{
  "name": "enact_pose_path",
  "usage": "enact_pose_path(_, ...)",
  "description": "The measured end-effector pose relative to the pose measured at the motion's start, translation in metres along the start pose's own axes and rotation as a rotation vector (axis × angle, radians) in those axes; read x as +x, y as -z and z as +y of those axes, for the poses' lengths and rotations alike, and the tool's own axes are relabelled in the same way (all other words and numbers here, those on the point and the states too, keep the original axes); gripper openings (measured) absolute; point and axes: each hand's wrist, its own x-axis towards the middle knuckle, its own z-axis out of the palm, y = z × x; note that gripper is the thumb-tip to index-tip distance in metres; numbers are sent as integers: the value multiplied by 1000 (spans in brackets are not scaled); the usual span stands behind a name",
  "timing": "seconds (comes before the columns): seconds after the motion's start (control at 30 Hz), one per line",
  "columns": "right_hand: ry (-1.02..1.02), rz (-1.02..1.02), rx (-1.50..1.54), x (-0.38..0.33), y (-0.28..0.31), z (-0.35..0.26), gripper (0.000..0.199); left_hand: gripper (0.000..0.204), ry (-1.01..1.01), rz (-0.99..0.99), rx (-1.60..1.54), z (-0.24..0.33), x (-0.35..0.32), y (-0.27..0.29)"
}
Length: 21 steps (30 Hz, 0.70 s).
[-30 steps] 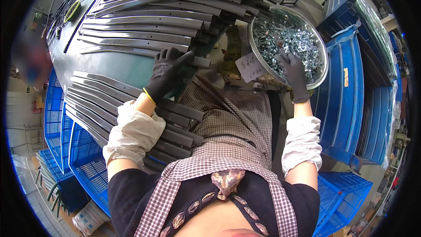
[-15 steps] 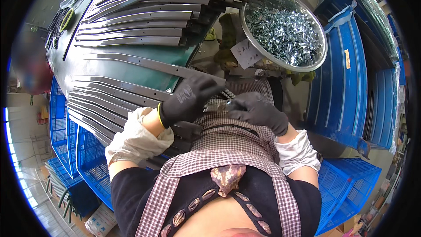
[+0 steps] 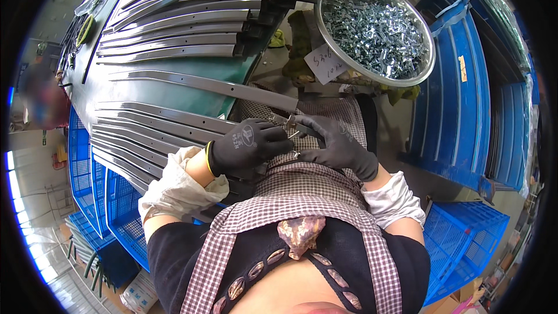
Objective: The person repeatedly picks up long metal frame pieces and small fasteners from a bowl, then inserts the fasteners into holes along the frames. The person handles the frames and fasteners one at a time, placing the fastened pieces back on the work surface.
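Note:
Both my hands wear black gloves and meet in front of my checked apron. My left hand (image 3: 247,144) is closed, its fingertips at a small shiny metal clip (image 3: 295,135); what lies inside the curled fingers is hidden. My right hand (image 3: 340,146) faces it, thumb and forefinger bent apart, with another small metal clip (image 3: 290,121) at the forefinger tip and a bit of bright metal at the thumb tip. Just beyond them, the end of a long grey metal strip (image 3: 232,89) juts over the table edge.
More grey strips (image 3: 174,30) lie in rows on the green-topped table (image 3: 192,75). A round clear-rimmed tub (image 3: 431,58) of small metal clips stands at far right, by a handwritten card (image 3: 325,65). Blue bins (image 3: 450,99) rise at right; blue crates (image 3: 125,209) stand at left.
My right hand has opened its thumb and forefinger wider and moved slightly left. My left hand has drawn back toward me from the strip's end, and its fingers have curled.

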Motion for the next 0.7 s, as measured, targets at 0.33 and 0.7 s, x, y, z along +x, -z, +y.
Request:
enact_pose_path(0.33, -174, -74, -149, 2, 9, -6, 64, 32, -84, -49, 210, -11, 5, -2)
enact_pose_path(0.7, -15, 142, -371, 2, 10, 7, 56, 47, 33, -7, 246, -27, 10, -7)
